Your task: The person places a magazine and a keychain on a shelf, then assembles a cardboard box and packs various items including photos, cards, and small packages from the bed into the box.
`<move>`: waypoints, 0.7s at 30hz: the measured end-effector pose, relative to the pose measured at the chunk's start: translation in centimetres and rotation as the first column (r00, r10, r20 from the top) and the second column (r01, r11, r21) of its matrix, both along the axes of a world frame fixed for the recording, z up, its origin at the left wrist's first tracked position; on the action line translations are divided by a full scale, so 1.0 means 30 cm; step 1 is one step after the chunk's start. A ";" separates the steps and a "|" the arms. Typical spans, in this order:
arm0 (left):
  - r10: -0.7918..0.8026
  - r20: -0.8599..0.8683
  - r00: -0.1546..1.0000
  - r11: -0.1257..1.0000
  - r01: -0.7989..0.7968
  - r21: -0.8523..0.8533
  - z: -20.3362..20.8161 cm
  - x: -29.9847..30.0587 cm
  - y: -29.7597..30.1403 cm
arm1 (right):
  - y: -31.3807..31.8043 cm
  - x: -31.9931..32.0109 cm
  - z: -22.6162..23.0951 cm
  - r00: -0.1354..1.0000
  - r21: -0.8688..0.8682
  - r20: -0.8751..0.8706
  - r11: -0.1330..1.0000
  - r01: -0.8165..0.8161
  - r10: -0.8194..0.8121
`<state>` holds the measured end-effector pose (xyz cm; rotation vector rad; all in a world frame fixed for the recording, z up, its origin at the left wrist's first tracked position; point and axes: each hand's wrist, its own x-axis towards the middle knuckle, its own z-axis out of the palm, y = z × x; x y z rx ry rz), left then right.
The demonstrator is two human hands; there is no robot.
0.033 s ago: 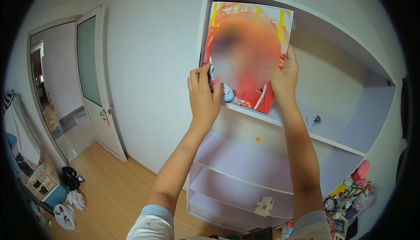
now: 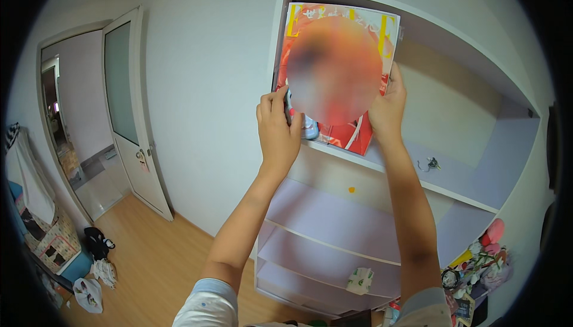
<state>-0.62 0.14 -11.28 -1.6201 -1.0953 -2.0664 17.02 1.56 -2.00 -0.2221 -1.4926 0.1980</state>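
Note:
A magazine (image 2: 335, 76) with a mostly red cover and yellow letters stands upright in the left end of the shelf unit's top compartment; a blurred round patch hides much of its cover. The pages along its right edge are in the grip of my right hand (image 2: 389, 115), thumb in front. At the lower left edge, my left hand (image 2: 279, 133) has its fingers bent around the side. Beside those fingertips is a blue-and-white shape (image 2: 310, 127); I cannot tell if it is printed or a separate thing.
The white and lilac shelf unit (image 2: 340, 206) has a small dark tangled item (image 2: 431, 164) on its top board and a white-green packet (image 2: 360, 280) lower down. Colourful clutter (image 2: 471, 273) is heaped at right. A door (image 2: 128, 100) stands ajar at left, with bags (image 2: 88, 294) on the floor.

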 end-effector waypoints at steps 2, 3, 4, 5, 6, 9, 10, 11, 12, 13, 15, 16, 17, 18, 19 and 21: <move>0.005 0.012 1.000 1.000 -0.005 -0.002 0.003 0.004 0.001 | 0.021 -0.011 -0.016 0.998 0.047 0.005 0.997 0.055 -0.055; 0.007 0.017 1.000 1.000 -0.007 -0.004 0.006 0.006 0.001 | 0.014 -0.011 -0.018 0.985 0.036 0.054 0.986 0.161 -0.162; 0.030 0.017 0.999 1.000 -0.030 0.008 0.013 0.007 -0.001 | 0.000 -0.008 -0.020 0.958 0.029 0.104 0.964 0.266 -0.267; 0.054 0.016 0.998 0.998 -0.055 0.016 0.018 0.005 -0.010 | -0.018 -0.007 -0.024 0.918 0.024 0.154 0.930 0.367 -0.366; 0.078 0.015 0.997 0.997 -0.079 0.024 0.022 0.002 -0.014 | -0.017 0.003 -0.021 0.906 0.023 0.202 0.926 0.376 -0.373; 0.035 0.010 0.999 0.999 -0.035 0.009 0.028 -0.040 0.016 | -0.052 0.018 -0.028 0.332 0.400 0.065 0.329 0.855 -0.941; 0.034 0.009 0.999 0.999 -0.034 0.006 0.038 -0.059 0.020 | -0.075 0.013 -0.031 0.325 0.388 -0.003 0.298 0.872 -0.946; 0.058 -0.017 0.998 0.997 -0.057 0.055 0.056 -0.080 0.020 | -0.116 -0.011 -0.027 0.318 0.373 -0.072 0.270 0.888 -0.945; 0.084 -0.043 0.996 0.991 -0.079 0.110 0.085 -0.100 0.019 | -0.139 -0.026 -0.019 0.309 0.357 -0.147 0.241 0.903 -0.940; 0.114 -0.068 0.991 0.981 -0.101 0.165 0.114 -0.124 0.024 | -0.130 -0.037 -0.008 0.402 0.474 -0.080 0.320 0.820 -0.912; 0.105 -0.181 0.978 0.972 -0.062 0.227 0.181 -0.168 0.054 | -0.092 -0.054 0.040 0.537 0.665 0.087 0.451 0.596 -0.839; 0.107 -0.253 0.961 0.972 -0.048 0.229 0.206 -0.194 0.068 | -0.071 -0.084 0.058 0.630 0.625 0.198 0.591 0.510 -0.751; 0.113 -0.326 0.939 0.972 -0.037 0.231 0.221 -0.208 0.078 | -0.047 -0.135 0.075 0.709 0.565 0.298 0.717 0.409 -0.639; 0.043 -0.358 0.933 0.985 0.021 0.174 0.237 -0.201 0.066 | -0.026 -0.170 0.102 0.765 0.492 0.388 0.817 0.299 -0.514; 0.048 -0.374 0.926 0.987 0.013 0.157 0.249 -0.200 0.064 | 0.000 -0.189 0.141 0.712 0.458 0.490 0.843 0.282 -0.504; 0.059 -0.408 0.911 0.993 -0.011 0.121 0.265 -0.209 0.064 | 0.049 -0.226 0.216 0.587 0.373 0.673 0.892 0.257 -0.450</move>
